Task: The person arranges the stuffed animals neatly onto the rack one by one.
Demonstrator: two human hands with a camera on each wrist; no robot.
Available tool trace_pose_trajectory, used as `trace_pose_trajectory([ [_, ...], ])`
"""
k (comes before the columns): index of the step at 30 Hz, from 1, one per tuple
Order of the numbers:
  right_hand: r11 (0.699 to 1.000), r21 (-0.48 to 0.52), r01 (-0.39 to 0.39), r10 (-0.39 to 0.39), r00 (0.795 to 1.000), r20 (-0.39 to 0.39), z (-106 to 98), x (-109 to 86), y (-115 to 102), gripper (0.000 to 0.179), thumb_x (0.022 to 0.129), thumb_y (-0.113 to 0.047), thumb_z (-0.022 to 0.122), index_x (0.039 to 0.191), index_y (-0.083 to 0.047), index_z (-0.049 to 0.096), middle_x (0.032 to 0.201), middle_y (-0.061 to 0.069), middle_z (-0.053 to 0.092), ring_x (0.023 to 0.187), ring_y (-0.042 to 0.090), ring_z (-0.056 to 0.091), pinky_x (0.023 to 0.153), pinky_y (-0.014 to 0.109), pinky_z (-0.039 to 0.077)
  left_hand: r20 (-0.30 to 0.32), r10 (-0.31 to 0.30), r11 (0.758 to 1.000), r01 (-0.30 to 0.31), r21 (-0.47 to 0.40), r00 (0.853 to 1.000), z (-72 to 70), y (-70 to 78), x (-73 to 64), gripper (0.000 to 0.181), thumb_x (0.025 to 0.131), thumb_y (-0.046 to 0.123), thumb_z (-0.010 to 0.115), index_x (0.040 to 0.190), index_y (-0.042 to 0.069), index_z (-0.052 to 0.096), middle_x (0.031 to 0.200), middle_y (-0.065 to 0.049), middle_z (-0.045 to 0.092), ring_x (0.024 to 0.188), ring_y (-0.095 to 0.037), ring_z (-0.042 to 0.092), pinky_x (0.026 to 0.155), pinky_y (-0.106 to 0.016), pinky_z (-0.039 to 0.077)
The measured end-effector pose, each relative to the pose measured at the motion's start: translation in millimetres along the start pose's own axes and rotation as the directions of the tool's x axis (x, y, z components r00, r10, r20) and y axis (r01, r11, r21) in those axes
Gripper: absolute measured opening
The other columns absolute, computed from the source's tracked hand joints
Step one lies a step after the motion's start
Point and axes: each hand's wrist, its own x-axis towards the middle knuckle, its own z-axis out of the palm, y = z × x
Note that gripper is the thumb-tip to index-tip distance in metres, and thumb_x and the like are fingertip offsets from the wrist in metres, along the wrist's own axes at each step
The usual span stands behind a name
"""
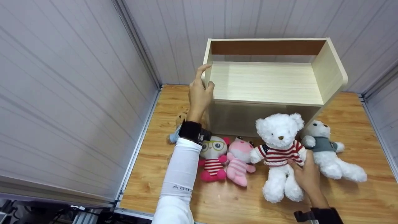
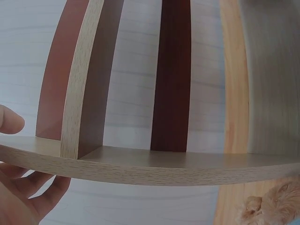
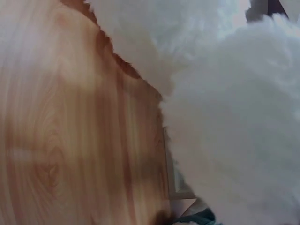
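Note:
My left hand grips the left side panel of a pale wooden shelf. In the left wrist view, the thumb is on one face of that side panel and the other fingers are on the opposite face. My right hand holds a white teddy bear in a red-and-white striped sweater by its side, upright in front of the shelf. White plush legs fill much of the right wrist view, hiding the right fingers.
Left of the bear lie a pink plush toy and a plush in glasses. Right of it leans a white plush in a grey shirt. A brown plush is partly behind my left wrist. Panelled walls border the wooden floor.

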Motion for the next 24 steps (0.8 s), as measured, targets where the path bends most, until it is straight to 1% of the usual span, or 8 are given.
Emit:
trace_pose_trajectory([
  [7,0.998,0.068,0.015,-0.012,0.999,-0.047,-2.2,-2.0,-10.5,0.060,0.097,-0.021,0.070,0.146,-0.006,0.037,0.139,0.030,0.056,0.132,0.048,0.051,0.104,0.057,0.038,-0.002,0.005,1.000,-0.005,-0.003,1.000,-0.7,1.8,-1.0,0.058,0.092,0.009,0.064,0.140,0.039,0.052,0.062,0.007,0.042,0.051,-0.007,0.040,0.047,-0.024,0.034],
  [11,0.995,0.101,0.026,-0.018,0.997,-0.082,-5.2,-2.8,-15.9,0.057,0.097,-0.021,0.070,0.144,-0.007,0.040,0.136,0.028,0.060,0.129,0.044,0.054,0.101,0.053,0.038,-0.005,0.033,0.999,-0.033,-0.005,0.999,0.5,3.2,-1.6,0.057,0.093,0.009,0.063,0.141,0.037,0.053,0.059,0.007,0.039,0.050,-0.007,0.036,0.046,-0.024,0.030],
  [14,0.993,0.116,0.033,-0.021,0.995,-0.099,-6.5,-4.0,-19.0,0.056,0.097,-0.021,0.070,0.143,-0.007,0.041,0.135,0.028,0.061,0.128,0.044,0.055,0.100,0.051,0.038,-0.008,0.047,0.999,-0.047,-0.009,0.999,1.5,3.9,-2.1,0.056,0.093,0.008,0.062,0.141,0.036,0.053,0.057,0.007,0.038,0.049,-0.007,0.035,0.045,-0.023,0.028],
  [20,0.987,0.155,0.033,-0.017,0.995,-0.098,-6.3,-7.2,-23.0,0.058,0.097,-0.020,0.071,0.144,-0.007,0.040,0.138,0.027,0.059,0.131,0.043,0.052,0.104,0.052,0.037,-0.012,0.046,0.999,-0.046,0.000,0.999,2.7,3.3,-2.7,0.057,0.093,0.009,0.063,0.141,0.037,0.053,0.059,0.007,0.039,0.050,-0.006,0.036,0.045,-0.022,0.029],
  [24,0.985,0.171,0.015,0.000,0.996,-0.088,-7.4,-8.0,-28.1,0.057,0.099,-0.022,0.068,0.146,-0.008,0.038,0.141,0.022,0.058,0.133,0.037,0.052,0.104,0.044,0.036,-0.012,0.044,0.999,-0.044,-0.003,0.999,2.4,2.0,-4.0,0.057,0.093,0.009,0.063,0.141,0.037,0.053,0.060,0.007,0.039,0.049,-0.006,0.036,0.045,-0.022,0.029],
])
